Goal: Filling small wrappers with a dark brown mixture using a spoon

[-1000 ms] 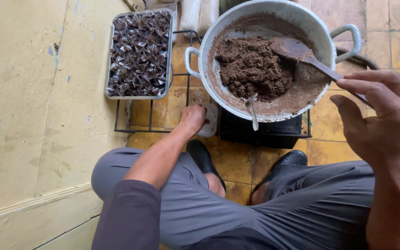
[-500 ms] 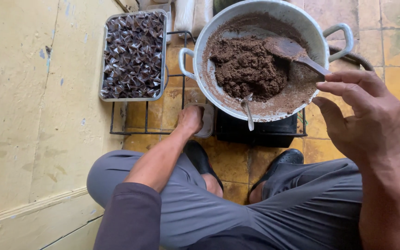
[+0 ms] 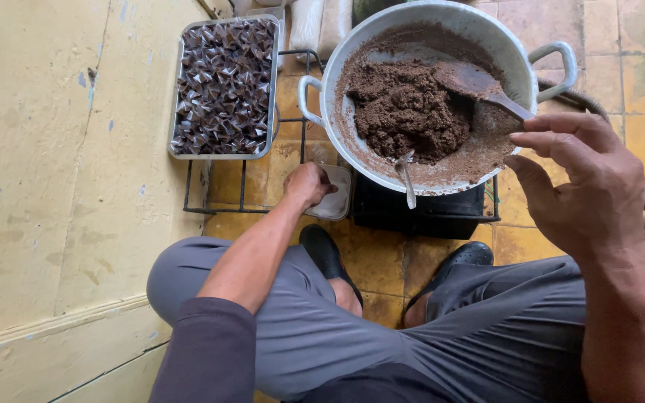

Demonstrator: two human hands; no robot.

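Note:
A large grey metal pot [image 3: 520, 56] with two handles sits on a black burner [image 3: 427, 215]. It holds a crumbly brown mixture [image 3: 408, 108]. A wooden spatula [image 3: 479, 82] lies in the mixture, and a metal spoon [image 3: 407, 175] leans over the near rim. My right hand [image 3: 576, 179] hovers at the end of the spatula's handle with its fingers apart and the thumb off the handle. My left hand [image 3: 309, 183] is curled on the edge of a small white container [image 3: 336, 203] below the pot.
A metal tray [image 3: 181, 89] full of dark folded triangular wraps rests on a black wire rack [image 3: 242, 190] to the left. A yellow wall [image 3: 46, 186] runs along the left side. My grey-trousered knees and black shoes [image 3: 324, 252] are on the tiled floor.
My left hand's fingers have curled in on the small container. My right hand has dropped slightly and stays by the spatula handle. The spatula, spoon and pot are unchanged.

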